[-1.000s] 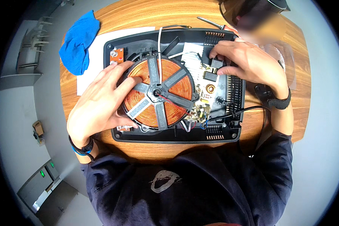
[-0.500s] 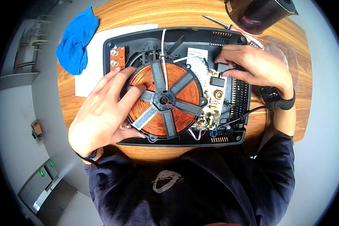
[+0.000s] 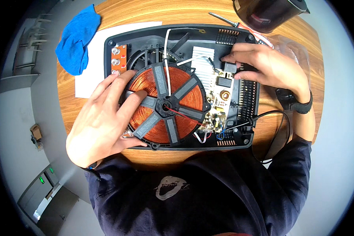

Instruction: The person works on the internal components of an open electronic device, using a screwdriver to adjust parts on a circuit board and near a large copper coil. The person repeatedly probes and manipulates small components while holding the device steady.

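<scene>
An opened induction cooker base, a black housing (image 3: pixel 143 40), lies on the table. My left hand (image 3: pixel 98 116) holds the left side of the round copper coil (image 3: pixel 188 101), fingers over its upper left rim and thumb at its lower edge. The coil has black spokes and covers part of the fan under it. Near the right side stretches a pale circuit board (image 3: pixel 213 106) with a finned metal heatsink (image 3: pixel 202 65). My right hand (image 3: pixel 265 65) has its thumb and fingers around a dark block at the board's upper right corner. White wires run across the coil.
An orange board (image 3: pixel 119 57) sits inside the housing's left end. Beyond lie a blue cloth (image 3: pixel 76 43), white paper (image 3: pixel 141 28) and a screwdriver (image 3: pixel 224 19). A dark jug (image 3: pixel 269 15) stands far right, beside clear plastic (image 3: pixel 289 49). A black cord (image 3: pixel 269 113) leaves the housing's right side.
The housing, coil and both hands appear slightly further left and up in the picture. Both hands keep the same places on the coil and the board.
</scene>
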Demonstrator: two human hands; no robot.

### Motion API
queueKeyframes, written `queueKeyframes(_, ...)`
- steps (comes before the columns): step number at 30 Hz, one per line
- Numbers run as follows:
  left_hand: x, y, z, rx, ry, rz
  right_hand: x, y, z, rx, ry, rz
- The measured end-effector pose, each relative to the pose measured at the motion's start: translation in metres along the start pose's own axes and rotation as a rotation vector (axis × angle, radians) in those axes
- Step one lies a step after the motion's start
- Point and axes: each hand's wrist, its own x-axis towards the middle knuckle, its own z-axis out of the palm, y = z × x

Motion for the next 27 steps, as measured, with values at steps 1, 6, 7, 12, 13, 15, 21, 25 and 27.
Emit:
queueKeyframes(1,0.000,0.000,0.000,-0.006,0.002,-0.007,-0.002,0.001,0.001,-0.015,0.016,-0.021)
queueKeyframes(6,0.002,0.003,-0.005,-0.006,0.011,-0.008,-0.010,0.007,0.002,-0.085,0.060,-0.084)
queueKeyframes(7,0.002,0.005,-0.006,-0.004,0.016,-0.008,-0.012,0.007,0.002,-0.075,0.062,-0.078)
queueKeyframes(12,0.000,0.001,0.000,-0.003,0.020,-0.008,-0.015,0.007,0.002,-0.015,0.065,-0.059)
queueKeyframes(13,0.000,-0.001,0.002,-0.001,0.019,-0.003,-0.016,0.007,0.002,-0.026,0.069,-0.057)
queueKeyframes(15,0.001,-0.002,0.002,-0.018,0.014,-0.005,-0.016,0.006,0.003,-0.044,0.072,-0.058)
queueKeyframes(21,0.000,-0.003,-0.001,-0.033,0.013,-0.023,-0.015,-0.007,-0.001,-0.015,0.064,-0.003)
queueKeyframes(25,0.000,-0.001,-0.001,-0.004,0.065,0.010,-0.015,-0.010,-0.002,-0.056,0.052,0.002)
queueKeyframes(27,0.001,-0.001,0.000,0.007,0.067,0.007,-0.014,-0.010,-0.003,-0.065,0.036,0.008)
